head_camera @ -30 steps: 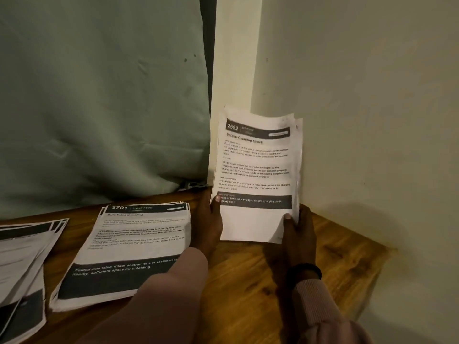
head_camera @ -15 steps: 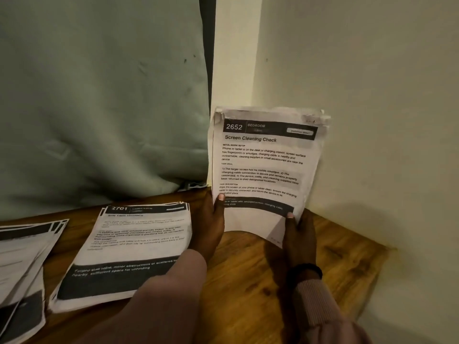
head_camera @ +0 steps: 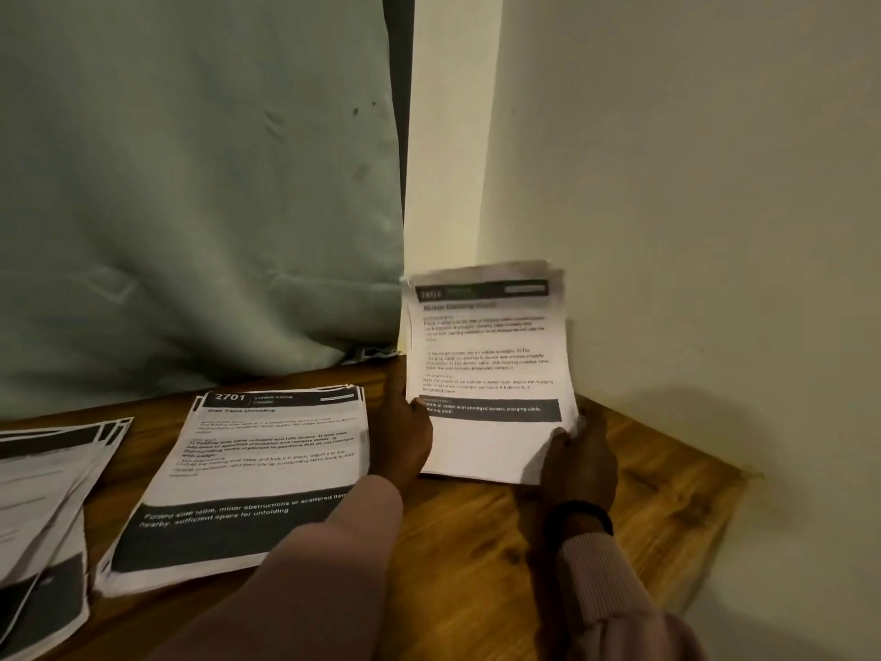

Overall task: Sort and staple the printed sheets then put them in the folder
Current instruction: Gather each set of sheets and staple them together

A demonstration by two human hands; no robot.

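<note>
Sorting stage, apparently well under way. Both hands are holding one sheaf of printed sheets [head_camera: 486, 374] upright, its lower edge resting on or just above the table [head_camera: 667, 498] in the far right corner by the wall [head_camera: 667, 183]. The left hand [head_camera: 403, 436] is gripping the sheaf's lower left edge with the thumb over the front page; the right hand [head_camera: 574, 462] is pinching the lower right corner, fingers curled behind. Top page is reading "2652", text blurred. Judgement: the person is squaring this sheaf by its bottom edge.

Two other groups are lying flat on the table: a pile headed "2701" [head_camera: 257, 469] just left of the left hand, and a fanned, untidy pile [head_camera: 43, 508] at the left edge, partly out of frame.

No stapler and no folder are showing. Judgement: stapling and filing are both remaining; whether any pile is already stapled cannot be told
</note>
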